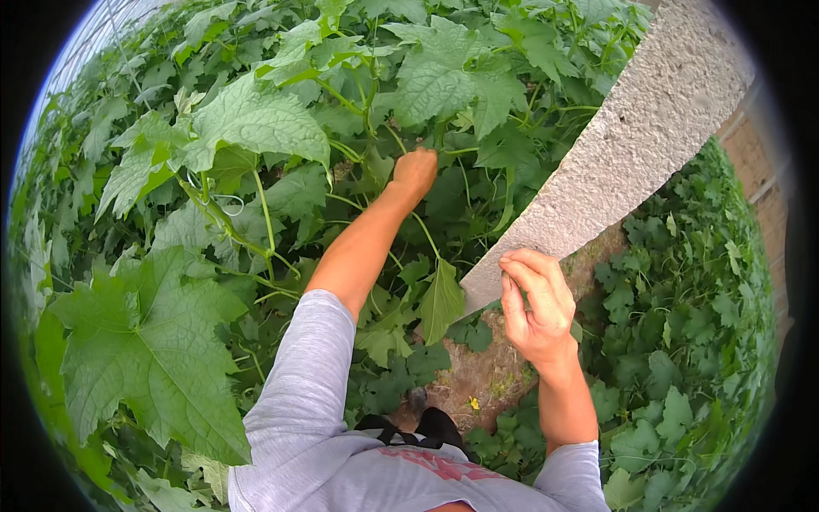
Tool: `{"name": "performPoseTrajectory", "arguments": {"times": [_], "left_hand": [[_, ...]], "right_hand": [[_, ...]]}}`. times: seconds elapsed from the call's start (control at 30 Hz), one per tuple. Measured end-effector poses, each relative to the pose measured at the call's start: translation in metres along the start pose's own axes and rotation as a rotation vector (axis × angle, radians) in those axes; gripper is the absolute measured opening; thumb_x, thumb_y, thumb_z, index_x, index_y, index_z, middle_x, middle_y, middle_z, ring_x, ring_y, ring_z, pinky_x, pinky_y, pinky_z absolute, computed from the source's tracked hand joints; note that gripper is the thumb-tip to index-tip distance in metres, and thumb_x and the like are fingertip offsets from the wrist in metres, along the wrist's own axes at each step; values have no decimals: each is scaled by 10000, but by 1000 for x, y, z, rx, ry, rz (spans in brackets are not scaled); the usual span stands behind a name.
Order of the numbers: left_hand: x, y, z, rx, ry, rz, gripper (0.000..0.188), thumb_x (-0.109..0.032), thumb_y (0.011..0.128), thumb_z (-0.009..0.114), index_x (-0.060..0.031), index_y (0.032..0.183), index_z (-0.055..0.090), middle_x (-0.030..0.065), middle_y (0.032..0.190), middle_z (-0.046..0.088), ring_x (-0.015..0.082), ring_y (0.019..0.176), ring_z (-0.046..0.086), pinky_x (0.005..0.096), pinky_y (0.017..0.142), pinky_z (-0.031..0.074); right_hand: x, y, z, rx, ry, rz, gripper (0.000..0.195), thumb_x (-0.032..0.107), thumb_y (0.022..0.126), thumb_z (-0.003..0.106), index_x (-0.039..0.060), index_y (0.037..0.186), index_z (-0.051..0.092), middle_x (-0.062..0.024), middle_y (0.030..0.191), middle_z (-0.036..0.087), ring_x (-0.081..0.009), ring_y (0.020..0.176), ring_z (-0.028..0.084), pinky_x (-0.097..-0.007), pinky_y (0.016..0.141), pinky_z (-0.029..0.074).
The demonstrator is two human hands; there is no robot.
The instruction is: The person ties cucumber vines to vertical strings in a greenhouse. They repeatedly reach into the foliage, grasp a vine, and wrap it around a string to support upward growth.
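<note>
My left hand (416, 171) reaches forward among the stems and leaves of a climbing vine plant (368, 115); its fingers are mostly hidden, and what they touch does not show. My right hand (540, 304) is raised in front of a rough concrete post (614, 147), thumb and fingertips pinched together; whether something small is between them cannot be seen. A drooping green leaf (443, 301) hangs between my two arms. At the left, a thick green stem (221, 221) stands near a thin pale loop (233, 206). A large lobed leaf (144, 345) spreads below it.
The concrete post slants from the upper right down toward the middle. Beneath it runs a bare soil path (480, 358) with a small yellow flower (473, 403) near my feet. More low leafy plants (672, 320) fill the right side, and a brick wall (748, 157) shows beyond.
</note>
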State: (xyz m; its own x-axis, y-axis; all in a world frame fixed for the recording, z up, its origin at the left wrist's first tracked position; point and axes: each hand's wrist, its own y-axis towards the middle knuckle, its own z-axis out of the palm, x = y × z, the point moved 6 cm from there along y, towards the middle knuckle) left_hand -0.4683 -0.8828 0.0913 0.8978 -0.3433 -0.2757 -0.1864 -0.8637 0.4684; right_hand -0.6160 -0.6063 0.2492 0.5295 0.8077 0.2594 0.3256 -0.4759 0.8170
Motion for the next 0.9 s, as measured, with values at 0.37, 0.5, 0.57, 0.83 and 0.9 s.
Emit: {"name": "performPoseTrajectory", "arguments": {"times": [0.37,0.5,0.57,0.83,0.9], "left_hand": [[55,116,1,-113,-495,-413,237,-165,907,603,29,1034,651,200,894,690,303,779,693,428,712,540],[62,118,-10,-317,-833,-378,325,-179,928,584,57,1151,587,174,897,697,210,784,711,327,660,563],[52,96,3,-226,-749,-420,271,-178,927,575,28,1098,613,147,852,703,207,734,709,342,665,552],[74,48,-11,-56,-354,-235,246,-209,936,579,-30,1104,586,98,923,661,203,801,658,354,717,529],[91,46,-7,74,-508,-259,256,-218,941,577,-42,1127,569,90,970,646,201,827,643,349,733,524]], "right_hand": [[-6,-5,2,-30,-40,-126,288,-87,615,672,-46,900,665,-151,898,640,-260,730,646,-317,623,543],[-9,-7,3,-15,-10,-164,301,-91,605,687,-49,902,668,-146,900,639,-259,731,646,-315,625,545],[-10,-8,2,-12,5,-176,301,-90,602,695,-49,900,669,-143,898,638,-257,728,644,-315,620,545],[-10,-40,7,-104,426,-123,195,41,731,669,-24,901,600,-72,836,537,-210,690,552,-313,586,481],[-14,-73,5,5,456,-116,122,65,761,656,15,819,562,-52,736,458,-200,629,498,-317,543,438]]}}
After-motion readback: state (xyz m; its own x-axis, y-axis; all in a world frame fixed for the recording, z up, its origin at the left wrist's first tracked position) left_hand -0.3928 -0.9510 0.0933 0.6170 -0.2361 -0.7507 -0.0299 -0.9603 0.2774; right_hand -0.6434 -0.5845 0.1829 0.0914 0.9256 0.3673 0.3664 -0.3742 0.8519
